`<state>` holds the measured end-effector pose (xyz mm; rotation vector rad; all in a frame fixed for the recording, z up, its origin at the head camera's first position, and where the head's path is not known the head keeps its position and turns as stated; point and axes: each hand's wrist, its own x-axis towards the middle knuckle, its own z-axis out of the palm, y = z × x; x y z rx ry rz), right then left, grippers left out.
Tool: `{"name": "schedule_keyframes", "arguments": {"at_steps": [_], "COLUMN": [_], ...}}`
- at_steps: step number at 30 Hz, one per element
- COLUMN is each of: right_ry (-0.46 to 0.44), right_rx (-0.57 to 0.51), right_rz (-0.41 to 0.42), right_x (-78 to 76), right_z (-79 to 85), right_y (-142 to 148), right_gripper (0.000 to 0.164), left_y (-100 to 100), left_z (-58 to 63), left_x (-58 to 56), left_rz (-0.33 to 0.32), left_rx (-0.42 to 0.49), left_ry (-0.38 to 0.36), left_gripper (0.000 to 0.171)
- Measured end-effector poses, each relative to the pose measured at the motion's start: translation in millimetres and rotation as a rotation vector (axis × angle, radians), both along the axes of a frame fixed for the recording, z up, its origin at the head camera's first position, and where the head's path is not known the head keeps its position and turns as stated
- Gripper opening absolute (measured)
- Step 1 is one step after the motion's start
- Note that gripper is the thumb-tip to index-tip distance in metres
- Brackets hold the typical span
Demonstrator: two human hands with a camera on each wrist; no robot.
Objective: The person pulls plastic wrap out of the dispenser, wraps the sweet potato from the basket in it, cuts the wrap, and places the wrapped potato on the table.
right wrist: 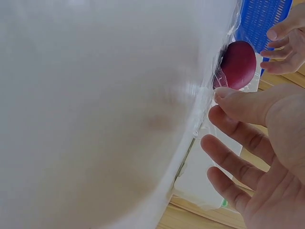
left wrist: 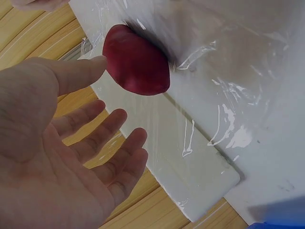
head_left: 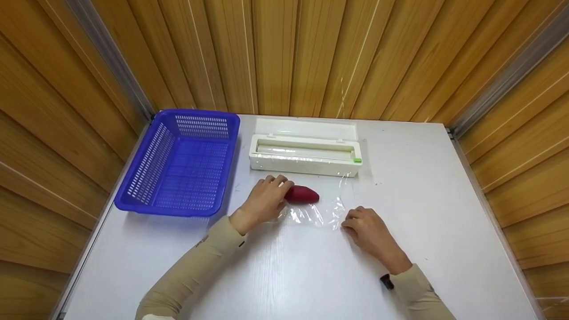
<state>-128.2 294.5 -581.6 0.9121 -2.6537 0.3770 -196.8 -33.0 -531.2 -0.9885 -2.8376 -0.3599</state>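
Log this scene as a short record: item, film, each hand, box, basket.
Item: red oval object, lying at the clear film
Film: creased, in front of the box
Left hand: at the item's left end, fingers loosely spread
Right hand: pinches the film's near right corner
Box: white dispenser, lid open, roll inside
Basket: blue basket, left of the dispenser

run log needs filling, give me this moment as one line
red vegetable: on film; left hand: touches vegetable; right hand: pinches film; box: open
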Motion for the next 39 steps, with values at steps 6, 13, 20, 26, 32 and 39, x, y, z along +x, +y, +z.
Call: {"name": "schedule_keyframes", "arguments": {"at_steps": [6,13,20,26,32,39], "right_ry": [-0.002,-0.021,-0.023,-0.011,-0.018,-0.027], "right_rx": [0.006,0.005,0.011,0.014,0.01,0.01], "right_rz": [-0.017,-0.029,-0.025,-0.015,-0.012,-0.012], "right_x": [2.1,3.2,2.7,2.3,2.2,1.1], "right_z": [-0.2,0.1,0.5,1.0,1.3,0.7], "right_y": [0.8,2.5,2.0,1.2,0.6,0.1], "right_gripper": [0.014,0.012,0.012,0.013,0.015,0.016], "left_y": [-14.0,-31.5,-41.7,-48.2,-55.4,-62.3], "left_z": [0.2,-6.5,-14.3,-18.7,-23.2,-29.0], "left_x": [7.9,19.3,27.1,31.6,37.1,39.8], "left_rz": [0.011,-0.002,0.007,0.007,-0.006,-0.018], "left_rx": [-0.007,0.01,0.006,0.005,0.013,0.032], "left_ry": [0.012,0.068,0.041,0.044,0.064,0.072], "left_gripper": [0.051,0.048,0.045,0.042,0.04,0.038]}}
